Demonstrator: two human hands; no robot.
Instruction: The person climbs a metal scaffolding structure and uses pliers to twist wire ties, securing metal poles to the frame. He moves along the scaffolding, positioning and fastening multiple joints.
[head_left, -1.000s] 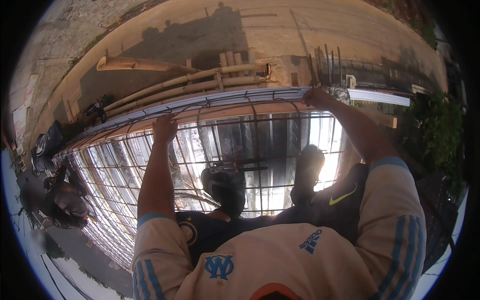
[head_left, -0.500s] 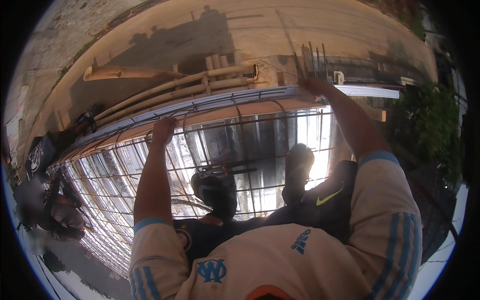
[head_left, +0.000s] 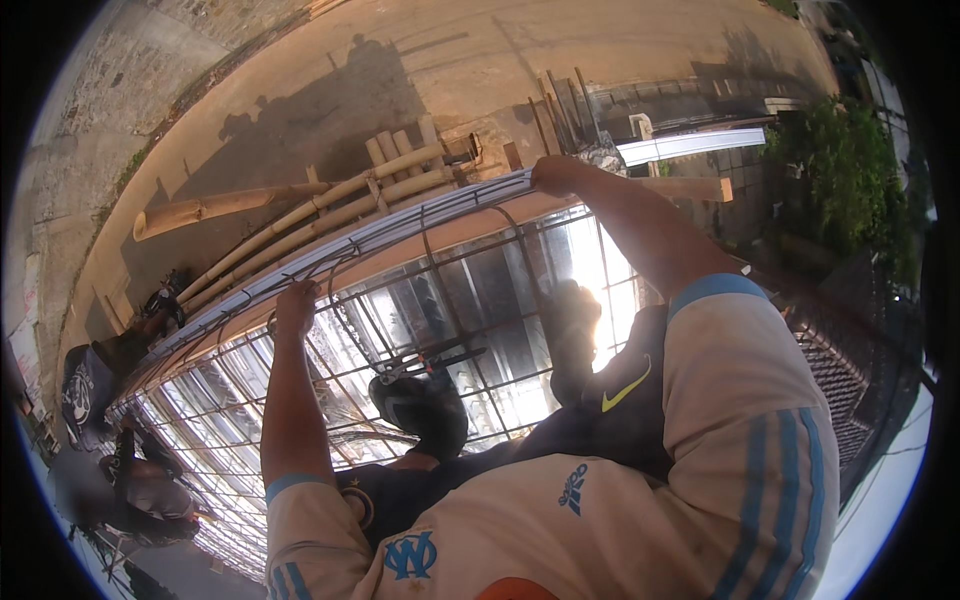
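A grid of thin steel bars (head_left: 462,331) lies over shiny corrugated metal sheeting (head_left: 515,300), below and between my arms. My left hand (head_left: 297,305) is closed on a steel bar at the grid's far edge. Farther right, my right hand (head_left: 558,175) is closed at the end of the long bars (head_left: 400,215) that run along a pale metal strip; its fingers are partly hidden, and it seems to grip a bar. Pincers (head_left: 420,362) with dark handles rest on the grid beside my dark left shoe (head_left: 425,400).
Bamboo poles (head_left: 290,235) lie beyond the far edge, above the brown ground. Upright steel rods (head_left: 570,110) stand past my right hand, near a wooden beam (head_left: 725,189) and a white channel (head_left: 690,146). Another person (head_left: 150,490) is at the left; green foliage (head_left: 850,190) grows at the right.
The view has turned, so the scene sits farther left and tilts. My right hand has shifted slightly nearer along the edge, and the wooden beam beyond it shows more. My left hand stays at the edge.
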